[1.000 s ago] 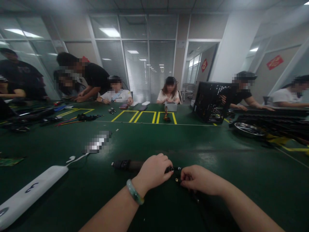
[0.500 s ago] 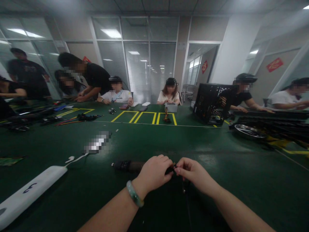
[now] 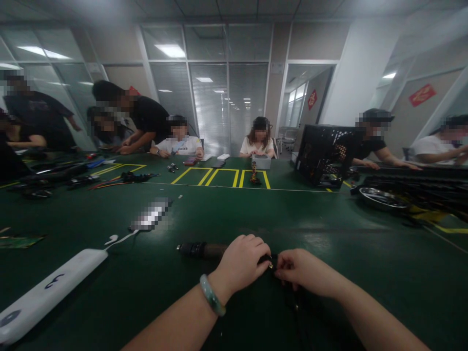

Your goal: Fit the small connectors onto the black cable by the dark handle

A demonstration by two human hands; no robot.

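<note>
A dark, brown-bodied electric screwdriver (image 3: 214, 250) lies on the green table, its metal tip pointing left. My left hand (image 3: 244, 258), with a green bangle (image 3: 212, 296) on the wrist, is closed around its rear end. Between the hands a small brass-coloured metal part (image 3: 271, 265) shows at that end. Just to the right, my right hand (image 3: 298, 267) is closed, fingertips pinched at a thin black cable (image 3: 297, 308) that runs down toward me. What exactly sits between those fingertips is partly hidden and dark.
On the left lie a white power strip (image 3: 54, 292), a phone (image 3: 151, 214) and a green circuit board (image 3: 22, 241). Farther off stand a black computer case (image 3: 321, 156), a round metal dish (image 3: 382, 199) and loose cables (image 3: 124, 179). Several people sit or stand around the table.
My right hand has drawn slightly away to the right, opening a small gap between the hands and exposing the brass-coloured part. The whole view has shifted a little.
</note>
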